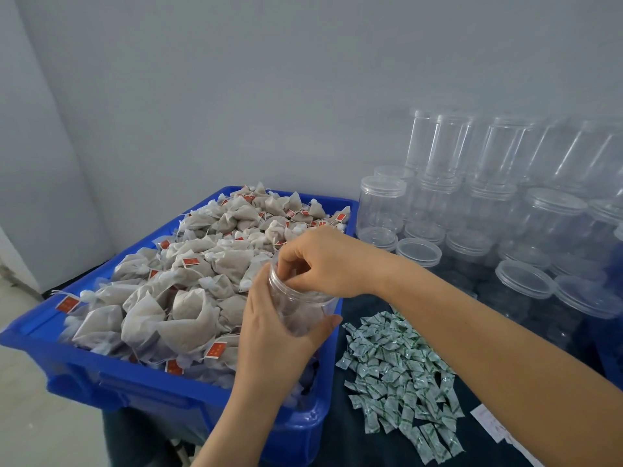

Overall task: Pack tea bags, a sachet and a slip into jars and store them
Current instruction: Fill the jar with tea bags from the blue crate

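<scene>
At far left, your blue crate (111, 379) sits heaped with tea bags (188, 281) bearing red tags. Over its right end, your left hand (269, 335) wraps its fingers and thumb around a clear open jar (303, 308), tilted toward the crate. Your right hand (323, 261) curls at the jar's mouth, fingertips pinched inside the rim; what they pinch you cannot tell. Beside the crate, green-printed sachets (397, 375) lie scattered on the dark table (344, 433), paper slips (488, 423) near them. Stacked lidded jars (505, 210) stand at right.
</scene>
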`<state>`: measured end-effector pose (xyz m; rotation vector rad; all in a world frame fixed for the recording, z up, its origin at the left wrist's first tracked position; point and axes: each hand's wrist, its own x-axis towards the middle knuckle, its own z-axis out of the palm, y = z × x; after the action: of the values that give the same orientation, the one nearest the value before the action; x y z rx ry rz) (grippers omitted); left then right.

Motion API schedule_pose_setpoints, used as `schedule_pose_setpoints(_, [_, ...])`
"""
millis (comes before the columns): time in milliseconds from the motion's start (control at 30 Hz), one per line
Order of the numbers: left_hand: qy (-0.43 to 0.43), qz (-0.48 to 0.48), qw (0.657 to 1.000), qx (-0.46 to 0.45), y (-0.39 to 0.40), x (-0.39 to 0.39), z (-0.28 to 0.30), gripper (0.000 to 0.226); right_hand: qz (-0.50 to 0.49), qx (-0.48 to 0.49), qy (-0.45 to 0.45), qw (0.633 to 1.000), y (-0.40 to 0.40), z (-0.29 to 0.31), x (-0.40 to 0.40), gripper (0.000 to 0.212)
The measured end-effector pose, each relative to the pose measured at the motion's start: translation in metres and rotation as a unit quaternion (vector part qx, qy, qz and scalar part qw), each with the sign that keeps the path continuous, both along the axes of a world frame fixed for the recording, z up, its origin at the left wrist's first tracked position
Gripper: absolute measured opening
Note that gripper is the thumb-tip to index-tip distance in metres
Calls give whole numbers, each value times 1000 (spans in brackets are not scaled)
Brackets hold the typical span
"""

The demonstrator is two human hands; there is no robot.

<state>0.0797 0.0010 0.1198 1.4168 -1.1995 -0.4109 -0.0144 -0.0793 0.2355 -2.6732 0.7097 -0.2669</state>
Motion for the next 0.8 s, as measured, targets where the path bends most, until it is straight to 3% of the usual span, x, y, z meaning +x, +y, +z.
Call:
schedule_pose_setpoints(300, [-29,0,999,-27,0,0,-2,92,17,2,86,996,1,1,5,20])
schedule_pose_setpoints(800, [-36,4,999,-22,1,0,-6,103,18,11,236,972,4,9,10,24])
